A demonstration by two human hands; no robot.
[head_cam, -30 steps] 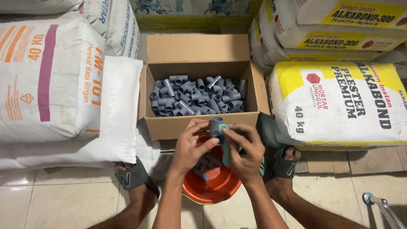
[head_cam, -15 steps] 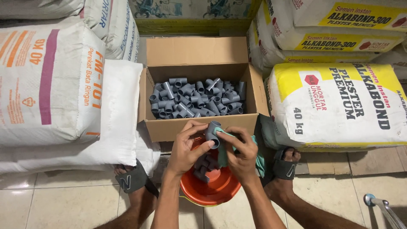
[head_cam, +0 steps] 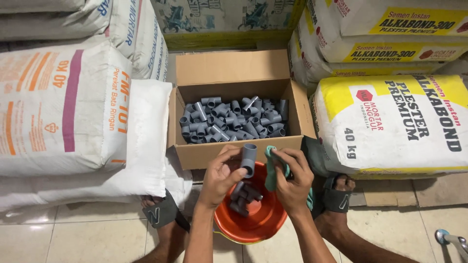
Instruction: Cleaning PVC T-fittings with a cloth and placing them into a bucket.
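Since prev frame I see the green cloth has come off the grey pipe tee. Left hand pinches the tee upright over the orange bowl; right hand grips cloth just beside it. Cardboard box of fittings behind.

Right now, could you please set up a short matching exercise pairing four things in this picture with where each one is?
Things:
1. grey pipe tee
2. green cloth
3. cardboard box
4. orange basin

Places:
a. on the floor under the hands, a few grey fittings inside
b. in the right hand
c. between the stacked sacks, full of grey fittings
d. in the fingers of the left hand

Pairs: 1-d, 2-b, 3-c, 4-a
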